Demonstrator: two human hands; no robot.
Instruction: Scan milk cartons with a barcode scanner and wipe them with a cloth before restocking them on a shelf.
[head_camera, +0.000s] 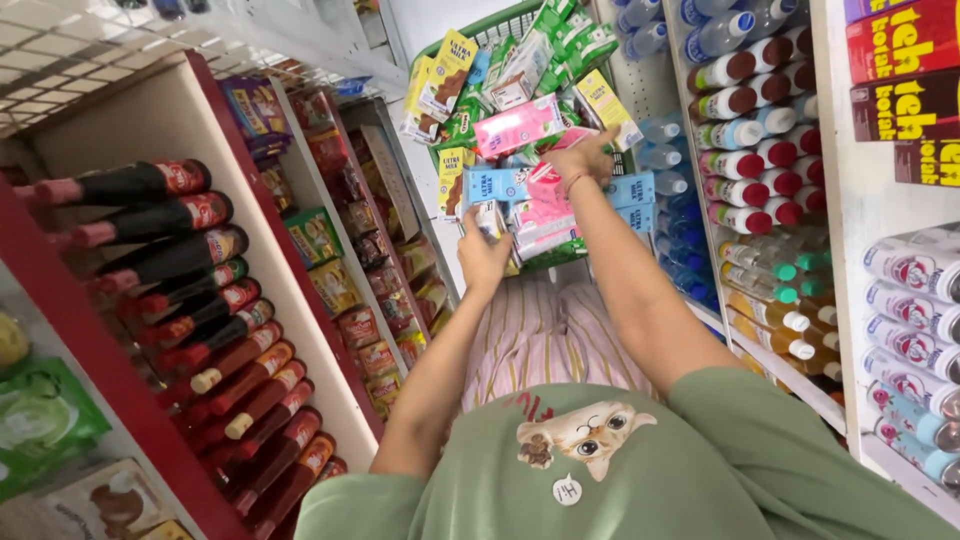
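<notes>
Narrow aisle: bottle shelves (215, 330) close on your left, drink shelves (800, 230) on your right, little side room. Your left hand (484, 258) pinches a small carton (490, 218), long axis pointing away from you. Your right hand (588, 155), fingers spread, rests on cartons heaped in the green basket (478, 28) beyond.

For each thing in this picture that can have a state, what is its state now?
Green wire basket: heaped with small drink cartons.
Pink drink carton: lying on top of the heap.
Left hand: closed around a small carton at the near edge of the basket.
Right hand: reaching into the heap, fingers on the cartons.
Dark sauce bottles with red caps: capped, in rows on the red shelf.
</notes>
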